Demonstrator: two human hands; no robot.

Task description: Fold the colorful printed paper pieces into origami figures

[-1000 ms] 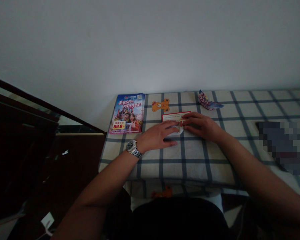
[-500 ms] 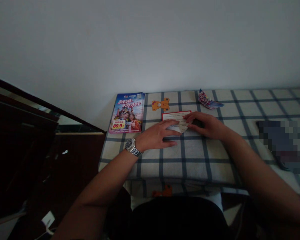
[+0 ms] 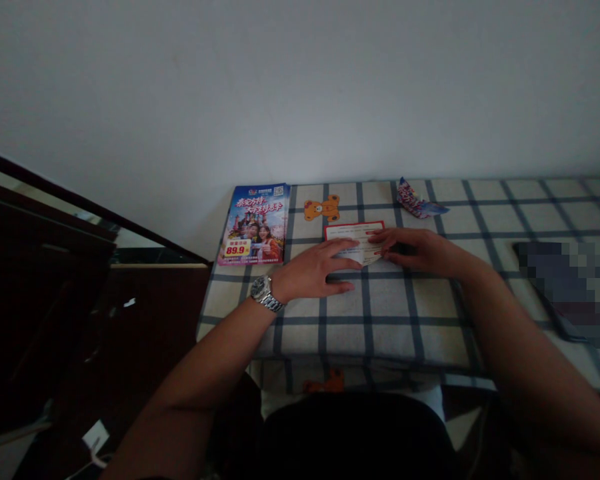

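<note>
A small white leaflet with a red border (image 3: 350,231) lies on the checked tablecloth (image 3: 345,337), partly covered by my hands. My left hand (image 3: 314,270), with a metal watch (image 3: 266,293) at the wrist, rests flat on its left and lower part with fingers spread. At the right edge of the leaflet, my right hand (image 3: 415,250) has its fingers and thumb bent around the paper. Red printed marks show near its fingertips. The lower edge of the leaflet comes to a slanted point between the hands.
Left of my hands lies a stack of colourful flyers (image 3: 254,227). A crumpled wrapper (image 3: 417,200) is at the back right, and a dark, partly blurred flat object (image 3: 545,280) lies farther right. Behind the table rises a white wall (image 3: 300,87).
My right hand has shifted slightly right, and the right part of the leaflet now lies flatter, showing red marks. My left hand has stayed in place.
</note>
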